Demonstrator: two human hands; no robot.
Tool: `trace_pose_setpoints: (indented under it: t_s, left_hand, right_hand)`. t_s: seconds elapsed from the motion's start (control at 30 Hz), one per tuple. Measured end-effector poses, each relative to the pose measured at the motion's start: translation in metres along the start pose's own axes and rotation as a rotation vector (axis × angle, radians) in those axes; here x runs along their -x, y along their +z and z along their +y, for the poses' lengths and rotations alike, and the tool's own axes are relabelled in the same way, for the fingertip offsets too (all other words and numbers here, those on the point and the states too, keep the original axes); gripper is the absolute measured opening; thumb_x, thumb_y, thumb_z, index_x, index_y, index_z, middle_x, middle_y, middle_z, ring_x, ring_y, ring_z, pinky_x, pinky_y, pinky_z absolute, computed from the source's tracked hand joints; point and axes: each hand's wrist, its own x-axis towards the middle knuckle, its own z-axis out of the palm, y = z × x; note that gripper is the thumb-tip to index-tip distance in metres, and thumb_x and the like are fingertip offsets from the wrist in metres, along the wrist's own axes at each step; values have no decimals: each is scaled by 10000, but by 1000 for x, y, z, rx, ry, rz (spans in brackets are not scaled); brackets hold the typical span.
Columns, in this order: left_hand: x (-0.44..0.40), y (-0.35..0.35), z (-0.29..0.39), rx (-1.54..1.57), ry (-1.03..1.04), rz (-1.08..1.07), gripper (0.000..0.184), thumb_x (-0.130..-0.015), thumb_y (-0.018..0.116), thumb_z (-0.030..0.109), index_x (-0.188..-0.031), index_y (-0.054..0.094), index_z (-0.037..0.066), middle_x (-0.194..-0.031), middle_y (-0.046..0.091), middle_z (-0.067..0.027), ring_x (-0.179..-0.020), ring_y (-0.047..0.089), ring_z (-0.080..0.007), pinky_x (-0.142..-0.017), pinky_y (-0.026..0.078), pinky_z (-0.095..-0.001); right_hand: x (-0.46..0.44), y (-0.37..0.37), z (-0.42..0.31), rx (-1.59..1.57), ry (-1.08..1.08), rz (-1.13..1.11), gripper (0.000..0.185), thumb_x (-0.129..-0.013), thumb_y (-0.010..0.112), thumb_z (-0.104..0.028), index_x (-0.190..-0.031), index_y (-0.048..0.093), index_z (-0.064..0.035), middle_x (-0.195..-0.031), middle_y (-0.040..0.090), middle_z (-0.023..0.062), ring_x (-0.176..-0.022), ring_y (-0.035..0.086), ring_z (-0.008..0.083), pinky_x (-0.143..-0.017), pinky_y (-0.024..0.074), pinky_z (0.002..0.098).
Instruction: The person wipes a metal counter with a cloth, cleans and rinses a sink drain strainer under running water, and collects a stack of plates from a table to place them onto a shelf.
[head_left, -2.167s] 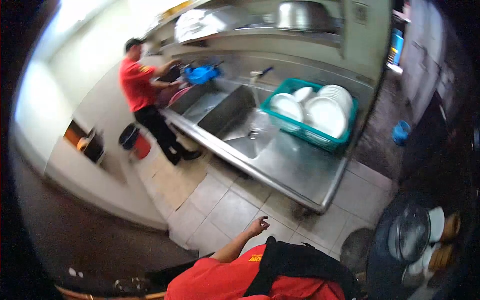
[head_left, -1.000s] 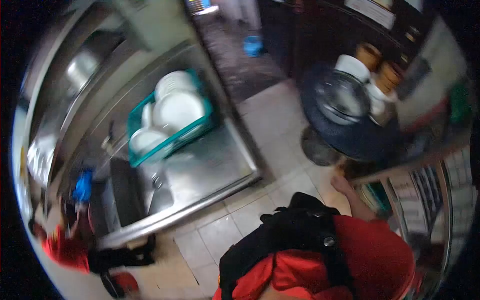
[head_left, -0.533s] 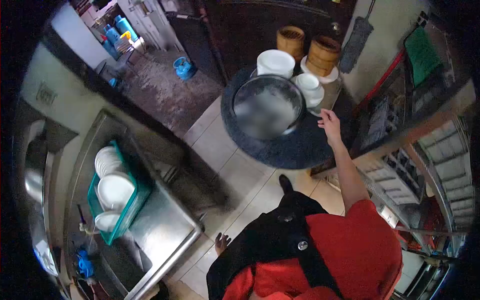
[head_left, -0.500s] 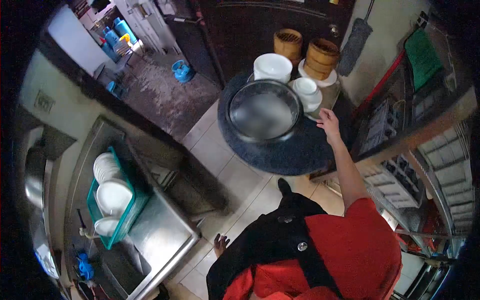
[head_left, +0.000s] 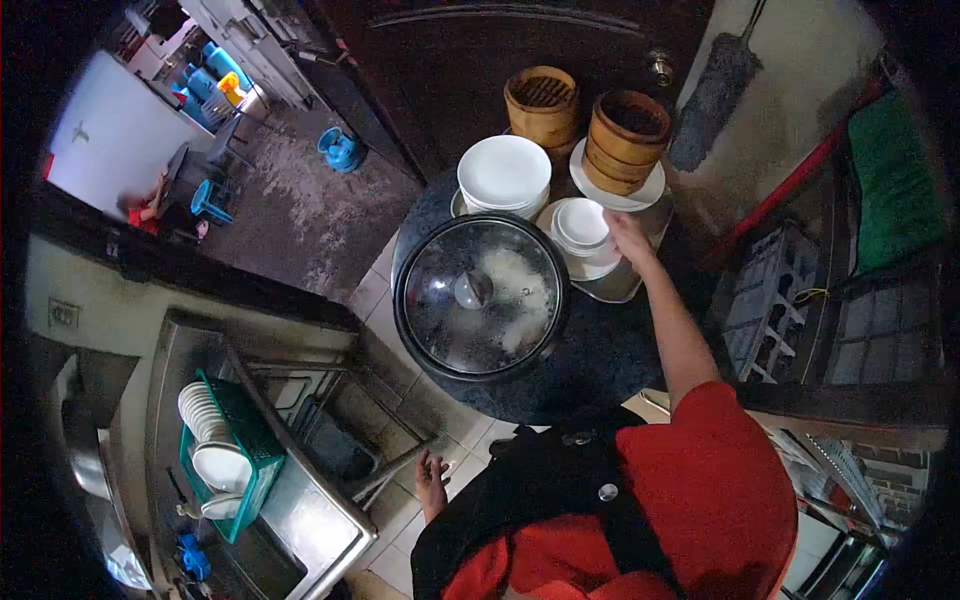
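Observation:
My right hand (head_left: 628, 240) reaches across a dark round table (head_left: 590, 375) to the right rim of a small white bowl (head_left: 581, 222). The bowl tops a stack of white dishes. Blur at the fingertips hides whether they grip the rim. To the left of the stack is a wide dark pan with a clear glass lid (head_left: 480, 297), fogged with droplets. White plates (head_left: 504, 172) are piled behind the lid. Low by my side, my left hand (head_left: 432, 485) hangs in the air with fingers apart, holding nothing.
Bamboo steamers (head_left: 628, 140) stand at the table's back, one on a white plate. A green rack of dishes (head_left: 240, 455) sits on the steel counter at left. Through the doorway are a blue gas cylinder (head_left: 341, 150) and a person in red (head_left: 150, 207).
My view has come nearer the table. My right hand has gone from beside the white dishes to the small bowl's rim. My left hand stays low, with its fingers apart.

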Motion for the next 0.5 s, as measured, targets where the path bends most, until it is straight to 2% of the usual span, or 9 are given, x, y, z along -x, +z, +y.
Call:
trace_pose_setpoints:
  t_s: [0.07,0.13,0.2,0.3,0.33,0.37,0.43,0.47,0.5]
  left_hand:
    - [-12,1,-4,5,-7,-14,482,-887,547,294,-1299,396,95,-996,570,-81,-881,578,-160,-677,467,-284]
    - [-20,4,-3,-3,-60,-43,533,-901,519,349,-1330,329,96,-1126,561,-96,-880,586,-184,-666,481,-301]
    - [-25,11,2,-54,-70,-60,540,-902,515,347,-1336,316,95,-1139,556,-109,-920,584,-205,-686,482,-321]
    - [-19,24,25,-101,-59,-58,514,-900,516,325,-1323,342,90,-1098,562,-124,-925,585,-212,-703,479,-319]
    - [-19,28,29,-88,-30,-49,483,-896,520,303,-1304,381,85,-1045,572,-126,-890,588,-199,-700,474,-297]
    - [-24,25,24,-92,-30,-55,483,-896,520,303,-1304,381,85,-1045,572,-126,-890,588,-199,-700,474,-297]
    - [-37,15,11,-140,-53,-165,545,-904,501,361,-1337,313,88,-1169,542,-147,-1009,571,-261,-752,482,-371]
    - [-36,16,16,-140,-50,-165,545,-904,501,361,-1337,313,88,-1169,542,-147,-1009,571,-261,-752,482,-371]
    - [-32,19,27,-173,-38,-146,536,-908,493,359,-1334,318,85,-1170,541,-150,-1010,571,-264,-749,486,-362]
  right_hand:
    - [-7,-14,20,-24,-255,407,413,-840,574,-368,-1124,537,-70,-951,582,55,-854,556,190,-679,494,351]
    - [-1,-25,33,35,-101,334,427,-838,573,-371,-1130,529,-62,-962,583,58,-850,558,191,-681,488,345]
    - [-4,-22,39,90,51,248,441,-837,573,-374,-1136,521,-53,-972,583,61,-846,561,192,-683,482,338]
    - [-40,9,102,-19,109,310,500,-844,548,-382,-1194,444,-41,-1144,506,105,-1000,512,191,-714,474,355]
    - [-39,18,104,-29,97,381,568,-852,537,-364,-1272,360,-26,-1242,435,133,-1087,470,239,-810,445,388]
    - [-31,22,95,-31,101,387,568,-852,537,-364,-1272,360,-26,-1242,435,133,-1087,470,239,-810,445,388]
    - [-6,22,67,119,29,386,663,-856,532,-359,-1351,248,-22,-1330,363,160,-1193,392,300,-950,355,396]
    - [12,27,44,71,43,401,703,-862,525,-352,-1378,190,-11,-1385,288,186,-1257,315,330,-1026,265,374]
    - [14,32,41,69,39,401,703,-862,525,-352,-1378,190,-11,-1385,288,186,-1257,315,330,-1026,265,374]
